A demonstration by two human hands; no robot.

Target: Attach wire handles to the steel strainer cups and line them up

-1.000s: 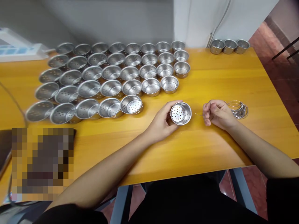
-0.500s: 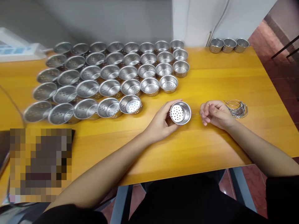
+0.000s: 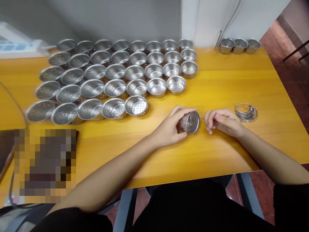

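Observation:
My left hand [image 3: 172, 126] grips a small perforated metal cup [image 3: 189, 123] by its side and base. The cup is tilted, its mouth turned to the right. Just to its right, my right hand [image 3: 220, 121] pinches a thin wire [image 3: 201, 118] that runs to the cup's rim; whether the wire is fixed to the cup I cannot tell. Beyond that hand lies a loose coil of similar wire [image 3: 246, 112] on the table.
Rows of perforated metal cups [image 3: 136, 105] fill the left and middle of the yellow table [image 3: 217, 83]. Three more cups [image 3: 240, 45] stand at the back right by the wall. A white power strip [image 3: 23, 48] lies back left, with a blurred-out dark item [image 3: 47, 164] at front left.
My left hand has turned the cup, so its mouth faces right instead of up toward me. My right hand has shifted slightly left, closer to the cup, still pinching the wire.

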